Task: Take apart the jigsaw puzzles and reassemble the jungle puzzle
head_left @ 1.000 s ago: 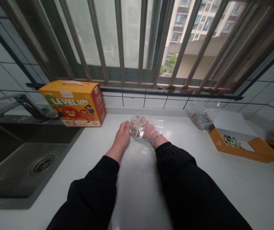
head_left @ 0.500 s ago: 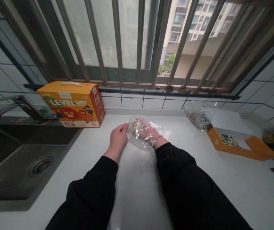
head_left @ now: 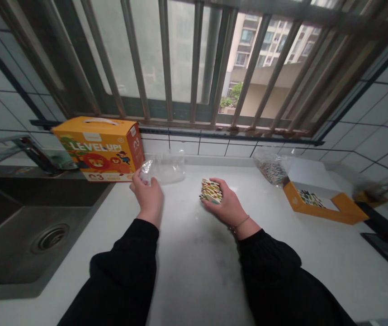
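My right hand (head_left: 226,203) grips a stack of puzzle pieces (head_left: 211,191), with white edges and patches of green, yellow and red, over the middle of the white counter. My thumb is at the near side and my fingers wrap the far side. To the left, my left hand (head_left: 148,192) pinches a clear plastic bag (head_left: 168,168) by its left end. The bag looks emptied and stretches out to the right beyond my fingers, close to the back ledge.
A yellow carton (head_left: 102,151) with a lion picture stands at the back left, beside a dark sink (head_left: 7,253) and a tap (head_left: 36,154). At the right are another bag of pieces (head_left: 270,167) and an opened yellow box (head_left: 323,208) with pieces inside. Window bars rise behind.
My right hand has come out of the plastic bag with the stack of puzzle pieces. My left hand has drawn the bag leftward toward the carton.
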`<action>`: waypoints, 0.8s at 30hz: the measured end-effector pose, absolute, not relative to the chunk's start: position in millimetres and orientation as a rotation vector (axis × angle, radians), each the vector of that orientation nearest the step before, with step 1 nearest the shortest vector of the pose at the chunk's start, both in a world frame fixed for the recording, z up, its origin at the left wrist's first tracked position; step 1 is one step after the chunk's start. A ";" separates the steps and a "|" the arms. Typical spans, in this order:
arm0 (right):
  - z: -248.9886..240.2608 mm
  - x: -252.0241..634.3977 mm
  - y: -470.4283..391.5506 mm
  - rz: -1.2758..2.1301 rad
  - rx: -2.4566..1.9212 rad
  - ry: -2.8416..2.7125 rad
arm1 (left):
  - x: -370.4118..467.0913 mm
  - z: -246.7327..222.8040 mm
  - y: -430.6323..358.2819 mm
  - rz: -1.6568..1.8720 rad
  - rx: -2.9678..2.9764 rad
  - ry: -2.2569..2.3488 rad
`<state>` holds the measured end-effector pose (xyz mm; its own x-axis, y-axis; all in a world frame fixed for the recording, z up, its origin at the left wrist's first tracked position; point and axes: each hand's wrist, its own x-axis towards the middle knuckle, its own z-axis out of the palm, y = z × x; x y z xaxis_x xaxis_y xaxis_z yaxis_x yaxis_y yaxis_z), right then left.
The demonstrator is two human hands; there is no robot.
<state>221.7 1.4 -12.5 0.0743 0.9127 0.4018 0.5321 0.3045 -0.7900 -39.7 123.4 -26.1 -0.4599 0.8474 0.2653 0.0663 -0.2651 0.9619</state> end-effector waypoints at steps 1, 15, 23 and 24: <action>-13.1 224.1 -2.1 0.495 -1.360 -1.573 | -38.6 -20.8 119.3 1.817 1.278 1.509; -11.6 221.5 -11.9 0.600 -1.358 -1.762 | -15.9 -26.3 115.4 1.270 1.989 1.266; -15.2 220.8 -12.3 0.671 -1.365 -1.844 | -15.9 -26.1 105.5 1.071 2.330 1.286; -16.3 221.0 -12.7 0.697 -1.372 -1.841 | -12.1 -17.5 96.2 1.124 2.343 1.225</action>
